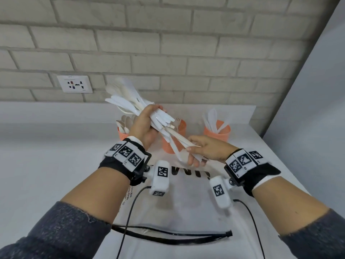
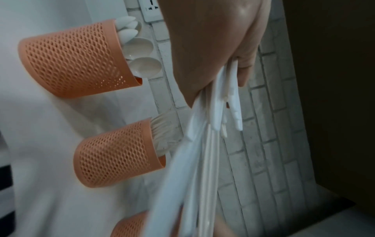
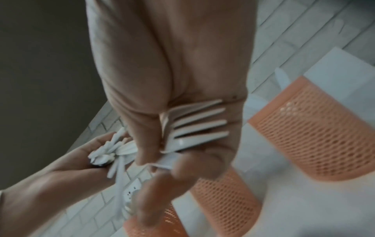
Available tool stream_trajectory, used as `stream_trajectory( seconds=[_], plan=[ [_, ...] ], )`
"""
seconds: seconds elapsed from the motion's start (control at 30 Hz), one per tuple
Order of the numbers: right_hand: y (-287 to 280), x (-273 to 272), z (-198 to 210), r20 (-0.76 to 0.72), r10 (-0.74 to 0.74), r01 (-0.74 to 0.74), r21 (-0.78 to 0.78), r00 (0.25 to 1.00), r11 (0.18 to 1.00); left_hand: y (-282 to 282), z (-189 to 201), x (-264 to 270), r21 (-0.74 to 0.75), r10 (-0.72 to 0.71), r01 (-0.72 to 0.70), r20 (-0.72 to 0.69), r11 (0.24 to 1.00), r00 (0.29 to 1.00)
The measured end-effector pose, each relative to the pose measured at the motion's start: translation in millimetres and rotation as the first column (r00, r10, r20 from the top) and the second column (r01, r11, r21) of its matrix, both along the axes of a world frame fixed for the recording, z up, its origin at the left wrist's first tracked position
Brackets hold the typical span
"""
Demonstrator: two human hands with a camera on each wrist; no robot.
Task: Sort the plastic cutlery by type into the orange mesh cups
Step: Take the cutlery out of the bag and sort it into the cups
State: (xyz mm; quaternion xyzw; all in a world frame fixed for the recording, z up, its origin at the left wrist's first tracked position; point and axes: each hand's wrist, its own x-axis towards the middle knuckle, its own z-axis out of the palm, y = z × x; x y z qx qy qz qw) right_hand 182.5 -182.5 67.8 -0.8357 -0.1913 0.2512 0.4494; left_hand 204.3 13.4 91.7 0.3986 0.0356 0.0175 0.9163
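Note:
My left hand point(image 1: 144, 124) grips a mixed bundle of white plastic cutlery point(image 1: 128, 102) raised above the three orange mesh cups. My right hand point(image 1: 200, 152) pinches the lower ends of a few pieces pulled from the bundle; in the right wrist view a white fork point(image 3: 194, 126) lies in the palm, tines out. The left cup point(image 1: 122, 134) point(image 2: 75, 59) holds spoons. The middle cup point(image 1: 169, 146) point(image 2: 117, 154) holds forks. The right cup point(image 1: 217, 132) point(image 3: 316, 128) holds knives.
The cups stand on a white table point(image 1: 46, 156) against a grey brick wall with a socket plate point(image 1: 74, 84). A white bag with black print and black handles point(image 1: 177, 236) lies near me. A plain wall point(image 1: 317, 109) closes the right side.

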Motion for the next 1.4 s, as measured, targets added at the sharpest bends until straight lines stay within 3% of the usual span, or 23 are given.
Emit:
stream_trajectory(
  seconds=[0.27,0.4,0.5,0.63,0.73,0.9,1.0,1.07,1.17,1.33,1.4],
  plan=[
    [-31,13,-11,0.052,-0.049,0.049,0.003,0.997,0.999,12,-2,7,-0.011,0.151,-0.152,-0.069,0.988,0.986],
    [-41,17,-17,-0.020,-0.152,0.153,0.068,0.988,0.986,20,-4,2,0.031,0.190,-0.187,-0.141,0.982,0.972],
    [-31,16,-15,-0.072,-0.263,0.273,0.217,0.962,0.937,15,-9,-1,0.122,0.118,-0.104,-0.115,0.987,0.986],
    [0,12,-4,-0.079,-0.245,0.257,0.362,0.966,0.896,-10,-16,-10,0.262,-0.136,0.151,-0.075,0.953,0.988],
    [19,7,-1,-0.008,-0.192,0.184,0.331,0.981,0.925,-24,-18,-16,0.319,-0.205,0.214,-0.061,0.923,0.977],
    [16,4,2,0.149,-0.309,0.246,0.334,0.939,0.910,-15,-23,-7,0.284,-0.066,0.089,-0.089,0.955,0.994],
    [3,13,3,0.457,-0.276,0.217,0.179,0.845,0.960,-12,-18,-7,0.255,-0.149,0.174,-0.114,0.951,0.982],
    [-1,17,7,0.633,-0.222,0.260,0.034,0.741,0.965,-12,-16,-9,0.247,-0.216,0.238,-0.113,0.939,0.970],
    [1,20,14,0.761,-0.152,0.245,-0.010,0.630,0.969,-15,-13,-14,0.257,-0.338,0.350,-0.090,0.901,0.937],
    [18,20,12,0.675,-0.137,0.163,0.025,0.725,0.986,-23,-5,-19,0.226,-0.408,0.424,-0.114,0.877,0.906],
    [28,17,9,0.676,-0.133,0.122,0.064,0.725,0.990,-26,-8,-18,0.235,-0.425,0.449,-0.144,0.862,0.893]
  ],
)
